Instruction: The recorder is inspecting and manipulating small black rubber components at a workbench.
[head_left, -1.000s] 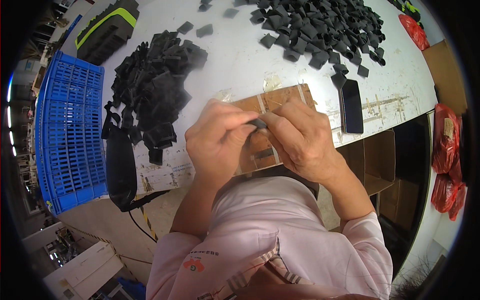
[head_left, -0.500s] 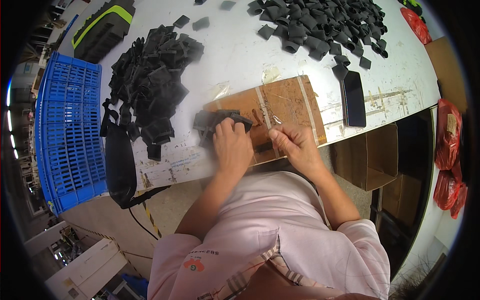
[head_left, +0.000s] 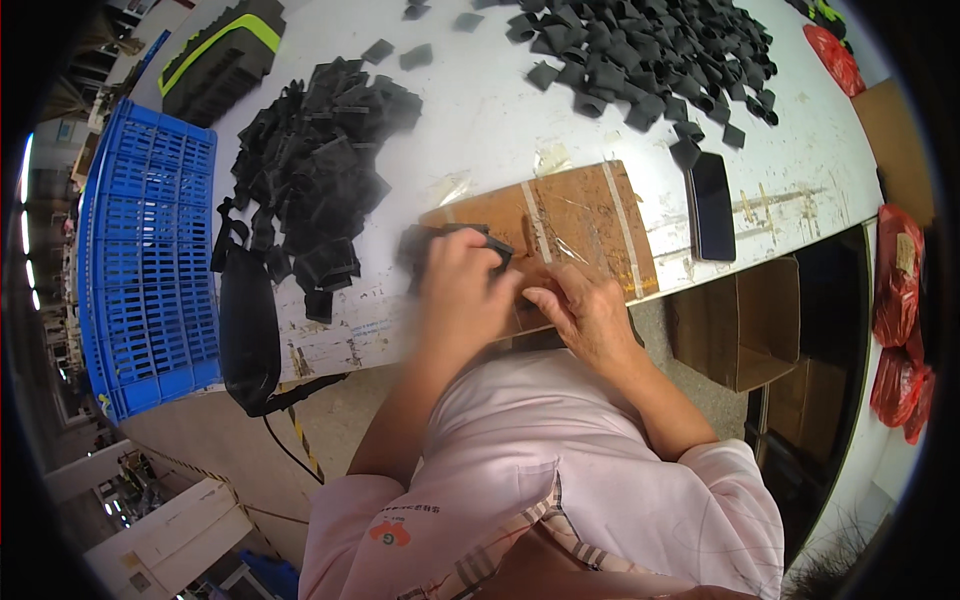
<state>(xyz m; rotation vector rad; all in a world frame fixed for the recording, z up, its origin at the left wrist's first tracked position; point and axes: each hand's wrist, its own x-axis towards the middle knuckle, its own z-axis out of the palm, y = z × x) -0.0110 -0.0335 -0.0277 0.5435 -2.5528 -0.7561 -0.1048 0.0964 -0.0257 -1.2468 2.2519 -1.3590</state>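
Scuffed white tabletop fills the room's middle, a latticed blue plastic crate at its left; black tubular pieces heap far right, flatter ones left. Nearer lies a brown board banded with pale strips. Over its left end the left hand, blurred, curls at a small cluster, whether clamped I can't tell; the right hand has thumb and forefinger apart, any hold hidden. It looks like picking out one matte, squarish piece, which calls for a fine pinch
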